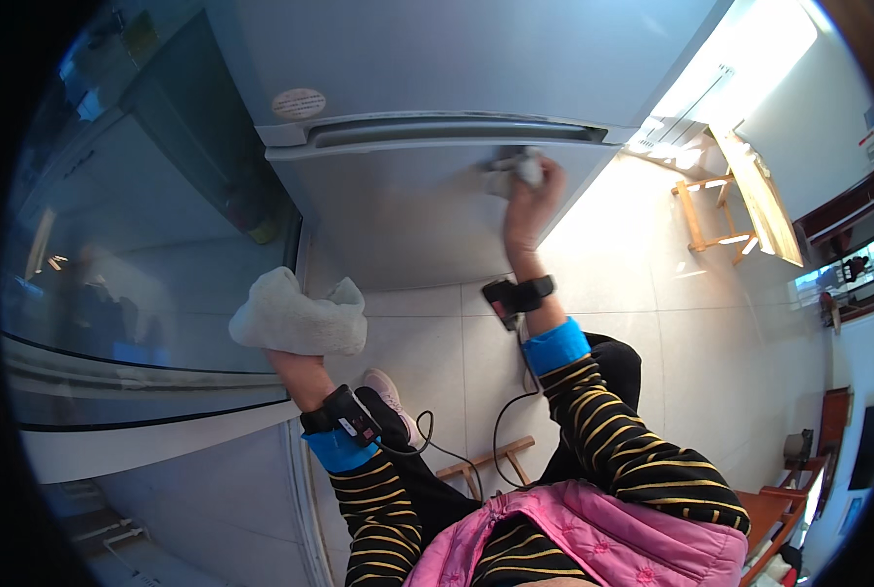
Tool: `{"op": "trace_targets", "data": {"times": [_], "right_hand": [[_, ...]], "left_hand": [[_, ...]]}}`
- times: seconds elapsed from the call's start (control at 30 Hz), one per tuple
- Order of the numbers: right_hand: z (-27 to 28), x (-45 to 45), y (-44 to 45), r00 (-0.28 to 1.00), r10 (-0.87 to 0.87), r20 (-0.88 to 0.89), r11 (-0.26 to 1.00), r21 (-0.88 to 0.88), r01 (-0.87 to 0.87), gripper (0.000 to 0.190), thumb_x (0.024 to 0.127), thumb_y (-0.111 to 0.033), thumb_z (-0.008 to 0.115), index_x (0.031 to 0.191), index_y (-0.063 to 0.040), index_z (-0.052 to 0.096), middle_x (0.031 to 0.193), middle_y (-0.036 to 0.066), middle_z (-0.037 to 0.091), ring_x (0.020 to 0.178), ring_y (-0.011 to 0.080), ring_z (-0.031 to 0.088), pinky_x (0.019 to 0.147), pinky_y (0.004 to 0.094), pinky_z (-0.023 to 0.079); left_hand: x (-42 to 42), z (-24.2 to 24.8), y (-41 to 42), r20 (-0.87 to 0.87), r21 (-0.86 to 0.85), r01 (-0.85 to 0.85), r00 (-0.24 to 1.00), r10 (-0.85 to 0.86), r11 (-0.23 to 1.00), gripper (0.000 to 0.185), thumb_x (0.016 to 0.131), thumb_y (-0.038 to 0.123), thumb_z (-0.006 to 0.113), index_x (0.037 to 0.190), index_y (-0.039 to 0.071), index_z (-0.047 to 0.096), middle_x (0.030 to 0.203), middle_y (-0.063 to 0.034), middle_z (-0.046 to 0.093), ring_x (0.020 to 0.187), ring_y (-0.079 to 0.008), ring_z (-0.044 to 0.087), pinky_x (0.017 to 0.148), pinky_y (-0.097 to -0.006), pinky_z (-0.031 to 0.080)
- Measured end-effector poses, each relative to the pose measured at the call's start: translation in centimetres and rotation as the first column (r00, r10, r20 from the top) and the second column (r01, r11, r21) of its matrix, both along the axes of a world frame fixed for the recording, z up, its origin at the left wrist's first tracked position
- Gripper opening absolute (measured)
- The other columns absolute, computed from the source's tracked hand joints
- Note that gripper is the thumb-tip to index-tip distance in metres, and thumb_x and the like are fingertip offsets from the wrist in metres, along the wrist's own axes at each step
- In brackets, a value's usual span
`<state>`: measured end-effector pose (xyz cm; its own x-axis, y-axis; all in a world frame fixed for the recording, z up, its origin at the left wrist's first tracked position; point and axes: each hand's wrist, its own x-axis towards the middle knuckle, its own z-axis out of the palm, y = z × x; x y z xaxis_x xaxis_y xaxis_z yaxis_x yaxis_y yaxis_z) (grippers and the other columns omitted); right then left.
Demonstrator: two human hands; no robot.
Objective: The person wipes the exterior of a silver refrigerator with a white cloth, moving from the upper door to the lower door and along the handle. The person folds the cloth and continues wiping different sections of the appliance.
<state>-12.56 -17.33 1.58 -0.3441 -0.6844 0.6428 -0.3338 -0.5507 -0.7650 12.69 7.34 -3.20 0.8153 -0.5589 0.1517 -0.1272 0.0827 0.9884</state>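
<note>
My right hand (536, 194) presses a crumpled grey-white cloth (526, 169) against the lower door (393, 213) of a grey refrigerator, just below the recessed handle (455, 133). The hand and cloth are blurred. My left hand (299, 367) is almost wholly covered by a thick white towel (297, 315), which it holds up beside the refrigerator's lower left corner; its fingers are hidden. Above the handle, the upper door (444, 59) bears an oval sticker (299, 104) with writing.
A glass panel (151, 257) in a pale frame stands close on my left. Pale floor tiles (422, 345) lie below, with a low wooden stool (488, 458) near my legs. Cables (499, 433) hang from both wrist devices. A wooden table (756, 198) stands farther right.
</note>
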Motion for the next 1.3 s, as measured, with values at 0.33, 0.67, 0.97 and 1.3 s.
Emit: {"op": "trace_targets", "data": {"times": [0.33,0.67,0.97,1.3], "right_hand": [[0.7,5.6,3.0,0.809,0.33,-0.486,0.912,-0.057,-0.406,0.043,0.067,0.006,0.063,0.105,-0.013,0.06,0.111,0.013,0.053,0.102,0.0354,0.053,0.081,0.0421,0.049],[-6.8,-12.5,-6.1,0.946,0.0,0.323,0.95,0.297,-0.101,0.024,0.08,0.005,0.061,0.102,-0.002,0.055,0.096,0.01,0.061,0.088,0.0216,0.062,0.079,0.0348,0.052],[3.3,-13.5,-5.6,0.946,0.126,0.3,0.99,-0.099,-0.1,0.027,0.091,-0.015,0.067,0.105,0.004,0.056,0.094,0.009,0.062,0.085,0.0152,0.061,0.073,0.0284,0.053],[-8.7,-11.5,-6.1,0.961,-0.109,0.253,0.965,0.26,0.04,0.012,0.091,-0.007,0.059,0.097,0.0,0.052,0.094,0.011,0.057,0.084,0.0201,0.058,0.075,0.0339,0.05]], "left_hand": [[-0.1,-1.6,-0.6,-0.333,-0.267,0.036,0.934,-0.127,0.963,0.053,0.096,0.029,0.06,0.139,0.002,0.044,0.13,-0.0139,0.056,0.116,-0.0261,0.058,0.1,-0.043,0.049],[-0.4,-0.8,-0.1,-0.375,-0.305,0.056,0.911,-0.173,0.951,0.056,0.095,0.026,0.061,0.142,0.003,0.04,0.134,-0.0133,0.053,0.117,-0.0261,0.056,0.102,-0.043,0.047],[-1.8,0.4,-0.6,-0.412,-0.188,0.042,0.904,-0.118,0.981,0.057,0.098,0.032,0.056,0.144,0.007,0.036,0.135,-0.0123,0.051,0.118,-0.0275,0.056,0.099,-0.0434,0.05],[-0.7,-1.3,-0.7,-0.079,-0.082,0.038,0.996,-0.045,0.996,0.059,0.095,0.032,0.063,0.143,0.007,0.04,0.127,-0.0118,0.056,0.107,-0.0234,0.062,0.093,-0.0401,0.051]]}}
